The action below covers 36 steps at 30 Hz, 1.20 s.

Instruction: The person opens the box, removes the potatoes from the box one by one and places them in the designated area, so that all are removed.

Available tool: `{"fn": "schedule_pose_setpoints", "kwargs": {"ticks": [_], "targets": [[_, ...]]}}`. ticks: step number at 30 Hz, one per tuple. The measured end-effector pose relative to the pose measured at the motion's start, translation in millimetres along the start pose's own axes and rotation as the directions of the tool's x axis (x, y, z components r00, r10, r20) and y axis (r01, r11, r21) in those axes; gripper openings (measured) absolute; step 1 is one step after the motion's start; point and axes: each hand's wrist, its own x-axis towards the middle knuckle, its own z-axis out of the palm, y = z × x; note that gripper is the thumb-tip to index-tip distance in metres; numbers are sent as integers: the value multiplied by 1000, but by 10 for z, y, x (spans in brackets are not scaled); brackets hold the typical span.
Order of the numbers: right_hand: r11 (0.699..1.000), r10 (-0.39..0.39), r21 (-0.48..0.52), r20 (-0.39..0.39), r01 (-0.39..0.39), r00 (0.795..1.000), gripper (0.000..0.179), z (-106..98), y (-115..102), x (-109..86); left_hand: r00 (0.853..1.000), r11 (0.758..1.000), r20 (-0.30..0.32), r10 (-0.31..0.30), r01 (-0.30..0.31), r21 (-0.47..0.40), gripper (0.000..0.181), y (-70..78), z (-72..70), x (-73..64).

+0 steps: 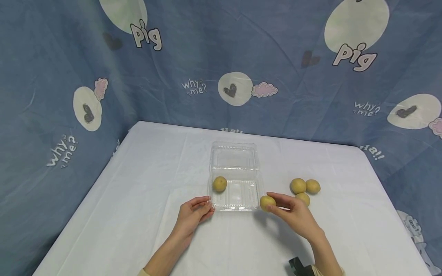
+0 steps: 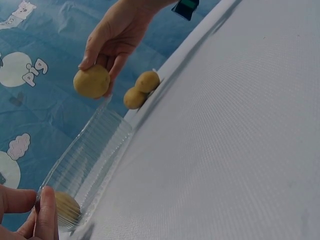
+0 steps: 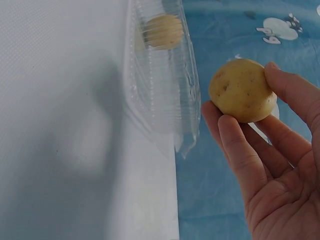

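Observation:
A clear plastic clamshell box (image 1: 241, 194) lies with its lid (image 1: 234, 157) folded back on the white-covered table. One potato (image 1: 220, 184) sits in the base, toward its left side. My left hand (image 1: 194, 214) pinches the box's front left corner between thumb and fingers, seen close up in the left wrist view. My right hand (image 1: 297, 214) holds another potato (image 3: 242, 90) between thumb and fingertips, raised beside the box's right front corner. Its skin shows small dark eyes in the right wrist view. Three potatoes (image 1: 298, 186) sit grouped on the cloth beyond the right hand.
A white cloth (image 1: 138, 214) covers the table. Blue printed fabric (image 1: 179, 111) hangs along the back and both sides. A dark device (image 1: 299, 266) is strapped at my right wrist.

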Motion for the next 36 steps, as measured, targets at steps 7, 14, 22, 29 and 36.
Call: {"fn": "schedule_pose_setpoints", "kwargs": {"ticks": [7, 14, 22, 29, 36], "targets": [[1000, -7, -3, -21, 7, 1000, 43, -21, 8, -32, 1000, 1000, -7, -5, 5, 6, 33, 2, 2, -2], [999, -40, -10, -22, 39, 999, 44, -32, 30, -53, 1000, 1000, -8, -6, 6, 3, 33, 0, -1, -4], [999, -51, -9, -32, 50, 998, 43, -39, 69, -78, 1000, 1000, -6, -8, 8, -1, 34, 2, 0, 0], [998, -60, -15, -49, 60, 997, 42, -47, 124, -134, 1000, 1000, 4, -11, 11, 2, 34, 3, 2, -4], [999, -3, -39, -93, -1, 996, 42, -55, 151, -214, 1000, 1000, 1, -8, 8, 9, 34, 17, 6, -10]]}}
